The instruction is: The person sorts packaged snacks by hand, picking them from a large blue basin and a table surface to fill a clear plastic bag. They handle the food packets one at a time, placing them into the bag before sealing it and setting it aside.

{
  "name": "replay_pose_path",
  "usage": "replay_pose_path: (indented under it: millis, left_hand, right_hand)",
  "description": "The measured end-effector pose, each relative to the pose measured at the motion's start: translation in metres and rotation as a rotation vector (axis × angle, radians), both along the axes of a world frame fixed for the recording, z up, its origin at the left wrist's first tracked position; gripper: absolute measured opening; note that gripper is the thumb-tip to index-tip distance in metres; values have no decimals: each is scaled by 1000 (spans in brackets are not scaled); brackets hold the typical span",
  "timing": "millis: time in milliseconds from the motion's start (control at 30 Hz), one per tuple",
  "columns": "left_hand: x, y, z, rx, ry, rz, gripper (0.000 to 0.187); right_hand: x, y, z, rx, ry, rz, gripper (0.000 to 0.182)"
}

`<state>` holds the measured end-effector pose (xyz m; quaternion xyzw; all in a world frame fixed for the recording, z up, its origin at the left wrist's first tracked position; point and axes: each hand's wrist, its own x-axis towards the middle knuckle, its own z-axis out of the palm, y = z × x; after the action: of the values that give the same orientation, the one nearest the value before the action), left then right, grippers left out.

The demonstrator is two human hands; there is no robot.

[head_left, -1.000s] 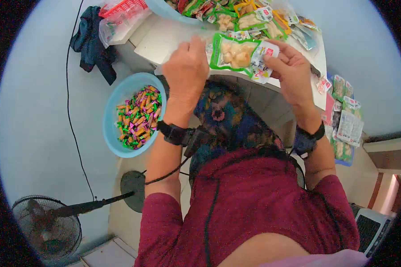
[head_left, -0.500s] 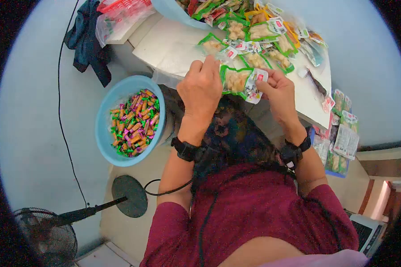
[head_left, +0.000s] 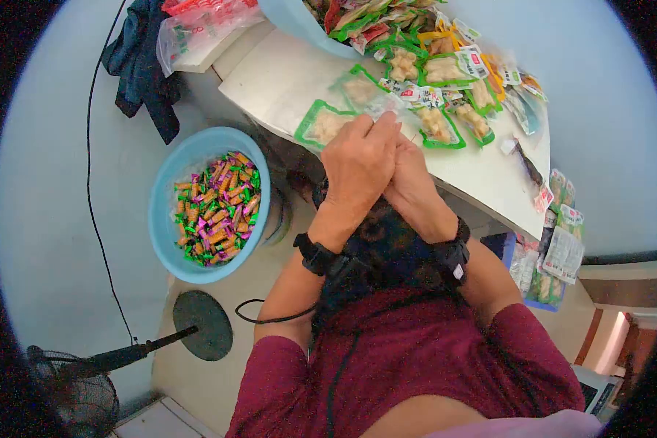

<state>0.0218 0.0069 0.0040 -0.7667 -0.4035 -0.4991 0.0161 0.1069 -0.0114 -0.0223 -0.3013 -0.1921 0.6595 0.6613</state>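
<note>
My left hand and my right hand are pressed together at the front edge of the white table. Their fingers are bent and closed; whatever lies between them is hidden. Just left of the fingertips a green-edged packet with pale food inside lies at the table edge, its right end reaching under my left hand. Another green-edged packet lies behind it, near a clear film. More such packets lie to the right of my hands.
A blue basin of small wrapped sweets stands at the left. Behind the hands is another blue basin with packets. A fan stands lower left. Stacked packets sit in a blue crate at the right. Dark cloth hangs upper left.
My hands have come together; the packet held between them is no longer seen there. A green-edged packet now shows at the table edge left of my fingers. The view has shifted slightly.
</note>
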Motion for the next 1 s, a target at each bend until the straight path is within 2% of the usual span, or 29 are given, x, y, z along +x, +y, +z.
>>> replay_pose_path:
  millis: [67, 133, 200, 367, 467, 567, 667, 767, 867, 1000]
  left_hand:
    - [-4, 6, -3, -76, -129, -61, 14]
    - [-6, 9, -4, -137, -220, -104, 14]
    - [-6, 10, -4, -187, -270, -136, 13]
    - [-20, 14, -4, -126, -247, -90, 13]
    - [-24, 15, -6, -132, -260, -79, 12]
    - [-23, 13, -9, -99, -227, -56, 15]
    - [-24, 6, -12, -118, -157, -16, 23]
    - [-27, 0, -18, -123, -83, 31, 35]
    - [-30, -10, -17, -71, -35, 71, 41]
    - [-35, -23, -16, -77, 36, 83, 42]
  right_hand:
    - [-11, 7, 7, -3, 93, 22, 17]
    - [-14, 22, -11, 81, -153, 76, 16]
    - [-14, 30, -21, 153, -280, 134, 15]
    - [-19, 34, -17, 322, -309, 293, 16]
    - [-14, 17, 9, 147, -519, 156, 18]
    - [17, 3, 15, 123, -806, 155, 19]
    - [46, -8, 39, -29, -1100, -122, 19]
    - [73, 10, 39, 230, -1632, -527, 21]
    - [76, 33, 33, 379, -1957, -608, 26]
    - [67, 66, 19, 463, -2199, -532, 33]
